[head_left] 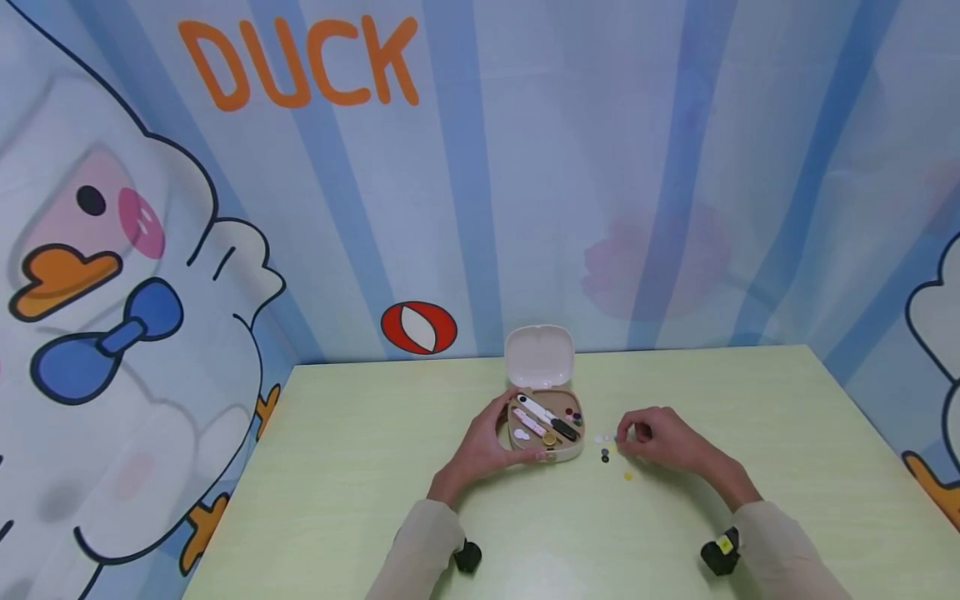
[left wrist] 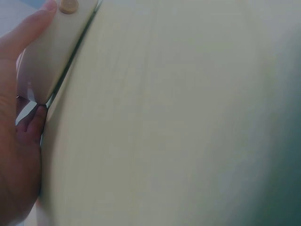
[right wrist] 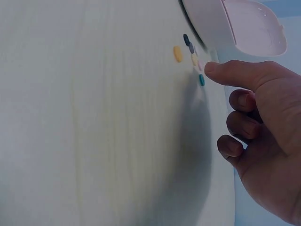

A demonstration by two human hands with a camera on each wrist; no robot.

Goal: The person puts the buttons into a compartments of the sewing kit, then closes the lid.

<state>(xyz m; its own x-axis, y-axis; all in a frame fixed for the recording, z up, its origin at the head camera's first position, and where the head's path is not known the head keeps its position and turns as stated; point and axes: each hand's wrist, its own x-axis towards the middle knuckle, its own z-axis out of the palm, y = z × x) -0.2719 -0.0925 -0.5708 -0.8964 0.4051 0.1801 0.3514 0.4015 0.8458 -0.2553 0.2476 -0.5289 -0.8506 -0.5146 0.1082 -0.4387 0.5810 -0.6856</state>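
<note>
Sitting at a pale green table [head_left: 360,467], a person works at a small open case [head_left: 546,433] near the centre of the head view, its lid [head_left: 539,356] standing upright behind it. At left of centre, the left hand [head_left: 483,446] curls round the case's near left side, thumb along the front edge, holding it steady; the left wrist view shows the same grip at the upper left of the frame, fingers wrapped on the case's pale wall [left wrist: 44,61]. Inside the case lie a black-and-white tool [head_left: 551,419], a pink one [head_left: 529,422] and a few dark buttons [head_left: 573,414]. Just right of the case, loose buttons [head_left: 606,454] sit on the table, white, dark and yellow. Further right, the right hand [head_left: 660,440] rests beside them with its forefinger out and the other fingers curled, holding nothing; in the right wrist view the fingertip [right wrist: 211,69] touches a pale button [right wrist: 201,65] near the top of the frame. The step in hand looks like gathering loose buttons one at a time. The next move probably calls for a fine pinch on that flat button, which may slide on the smooth table.
</note>
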